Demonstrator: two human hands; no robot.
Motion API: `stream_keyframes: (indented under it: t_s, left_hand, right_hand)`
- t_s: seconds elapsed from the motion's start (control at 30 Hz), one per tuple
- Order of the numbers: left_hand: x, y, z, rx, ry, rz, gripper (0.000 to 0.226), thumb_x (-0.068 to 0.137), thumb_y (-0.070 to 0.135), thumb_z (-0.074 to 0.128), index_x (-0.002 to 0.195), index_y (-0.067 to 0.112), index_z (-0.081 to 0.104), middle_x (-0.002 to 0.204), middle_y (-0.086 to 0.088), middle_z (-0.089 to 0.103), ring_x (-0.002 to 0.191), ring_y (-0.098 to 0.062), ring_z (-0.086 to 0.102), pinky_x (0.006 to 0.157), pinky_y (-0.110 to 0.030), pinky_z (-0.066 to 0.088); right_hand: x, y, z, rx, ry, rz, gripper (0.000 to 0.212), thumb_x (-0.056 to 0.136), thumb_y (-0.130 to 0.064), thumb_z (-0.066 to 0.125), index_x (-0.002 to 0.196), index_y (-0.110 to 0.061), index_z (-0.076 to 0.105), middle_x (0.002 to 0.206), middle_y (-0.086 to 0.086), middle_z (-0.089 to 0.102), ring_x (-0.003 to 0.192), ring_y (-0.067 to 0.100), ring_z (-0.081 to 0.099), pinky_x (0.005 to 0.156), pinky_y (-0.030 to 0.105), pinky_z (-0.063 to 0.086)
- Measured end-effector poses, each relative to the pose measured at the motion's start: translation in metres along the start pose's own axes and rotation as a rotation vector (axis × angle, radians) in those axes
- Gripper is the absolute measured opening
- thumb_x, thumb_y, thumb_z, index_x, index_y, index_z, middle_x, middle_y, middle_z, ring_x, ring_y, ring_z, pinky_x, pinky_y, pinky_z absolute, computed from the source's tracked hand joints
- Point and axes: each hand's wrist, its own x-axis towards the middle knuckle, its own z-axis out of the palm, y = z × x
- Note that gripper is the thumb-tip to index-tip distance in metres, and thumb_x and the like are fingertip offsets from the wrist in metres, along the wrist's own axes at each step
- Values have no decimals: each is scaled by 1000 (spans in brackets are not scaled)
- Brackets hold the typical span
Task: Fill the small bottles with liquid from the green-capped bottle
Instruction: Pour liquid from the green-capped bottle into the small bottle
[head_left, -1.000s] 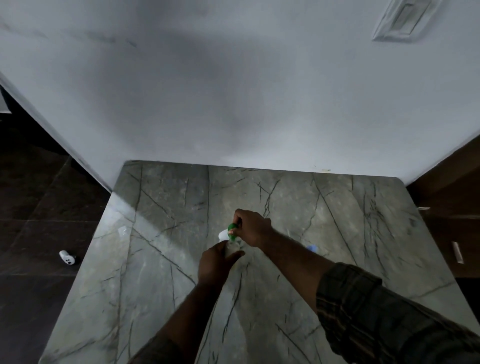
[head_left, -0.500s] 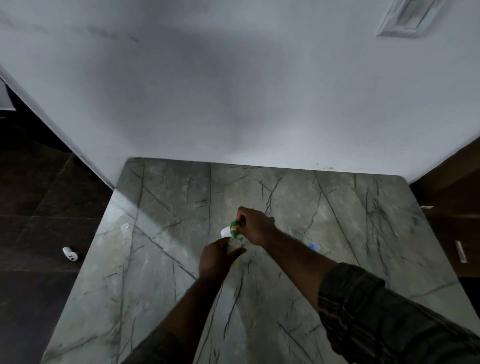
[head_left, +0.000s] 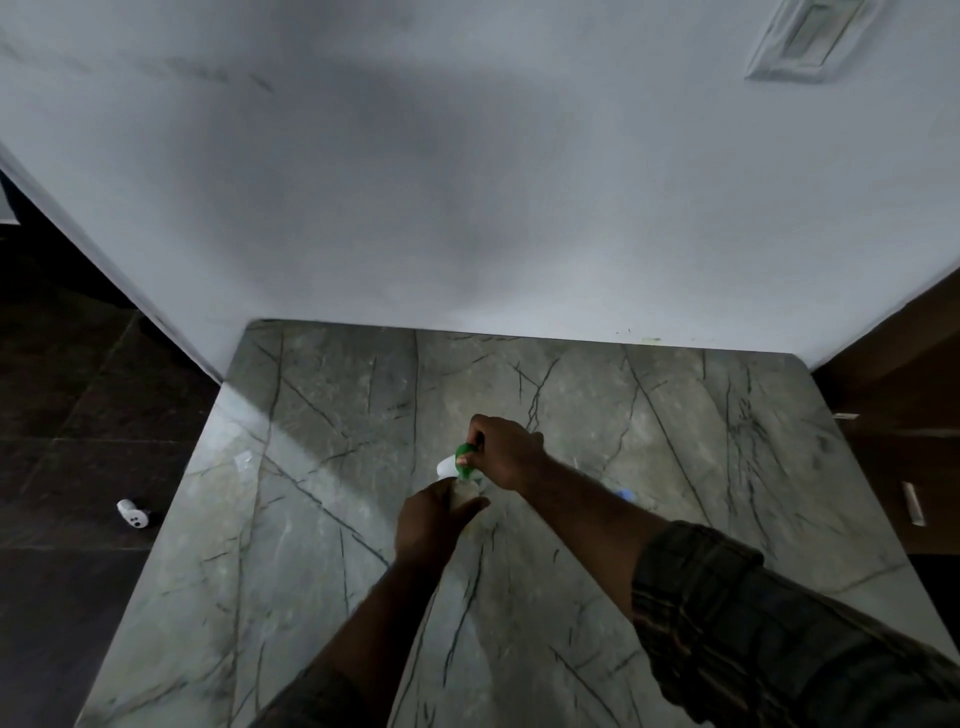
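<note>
Over the middle of the marble table (head_left: 675, 415), the right hand (head_left: 503, 451) grips the green-capped bottle (head_left: 462, 458). The bottle is tipped nearly level, its white end pointing left, just above the small bottle (head_left: 464, 496) clasped in the left hand (head_left: 428, 522). Fingers hide most of both.

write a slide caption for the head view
Right hand holds the white green-capped bottle above a small pale bottle gripped in the left hand
</note>
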Motion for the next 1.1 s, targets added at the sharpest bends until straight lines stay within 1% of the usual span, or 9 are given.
stream_keyframes:
  t_s: [0.1, 0.2, 0.37, 0.53, 0.63, 0.7, 0.83, 0.97, 1.1]
  left_hand:
    - [3, 1, -2, -14, -14, 8, 43, 78, 58, 69, 101, 22, 70, 70, 11, 61, 58, 0, 52, 53, -16, 36]
    - [3, 0, -2, -23, -36, -2, 43, 78, 57, 70, 102, 22, 71, 74, 9, 65, 62, -5, 57, 57, -19, 42]
    - [4, 3, -4, -18, 0, 11, 42, 77, 59, 69, 100, 23, 70, 65, 13, 56, 56, 1, 50, 50, -15, 32]
    - [2, 0, -1, -14, -32, 0, 44, 77, 58, 70, 103, 22, 70, 71, 11, 61, 60, -2, 55, 53, -17, 37]
    - [4, 2, -2, -19, -5, 0, 46, 77, 58, 69, 104, 21, 70, 73, 11, 62, 60, -2, 53, 54, -16, 37]
    - [7, 2, -3, -21, 2, 1, 47, 77, 59, 69, 103, 20, 70, 74, 9, 64, 60, -2, 53, 54, -17, 37]
    - [7, -1, 0, 0, -49, -7, 47, 78, 57, 69, 106, 19, 70, 81, 4, 69, 64, -5, 55, 59, -19, 42]
    - [6, 1, 2, -17, -2, 0, 45, 78, 59, 68, 102, 21, 70, 74, 11, 61, 62, -3, 53, 56, -17, 38]
    - [10, 0, 0, -10, -14, 19, 44, 78, 58, 69, 101, 20, 70, 73, 9, 63, 60, -3, 54, 54, -16, 38]
  right_hand:
    - [1, 1, 2, 14, 18, 26, 20, 86, -38, 67, 92, -22, 58, 95, -4, 68, 94, 19, 60, 92, 43, 34]
    - [1, 2, 7, 9, 25, 38, 18, 86, -38, 66, 89, -23, 57, 93, -5, 67, 92, 20, 60, 93, 43, 35]
    - [4, -2, -1, -6, 15, 36, 20, 85, -38, 69, 92, -22, 59, 96, -3, 69, 93, 20, 60, 90, 42, 33]
    - [0, 0, 5, -19, 23, 51, 20, 88, -37, 66, 95, -21, 58, 99, -2, 67, 95, 21, 60, 92, 43, 35]
    - [2, -5, -3, -35, 3, 51, 20, 88, -37, 66, 96, -21, 58, 100, -2, 68, 97, 20, 59, 96, 44, 35]
    - [2, -5, -4, -24, 25, 51, 19, 88, -36, 66, 97, -21, 59, 99, -2, 68, 96, 20, 60, 95, 44, 35]
    - [-1, -2, 3, -15, 22, 64, 18, 89, -36, 64, 97, -20, 58, 100, -2, 67, 96, 21, 60, 95, 44, 36]
    - [3, -7, -5, -31, 0, 52, 22, 87, -37, 68, 97, -21, 59, 101, -2, 68, 98, 20, 59, 94, 43, 35]
    - [4, -4, -4, -18, 7, 53, 19, 87, -36, 68, 96, -21, 59, 99, -2, 68, 96, 21, 60, 91, 42, 33]
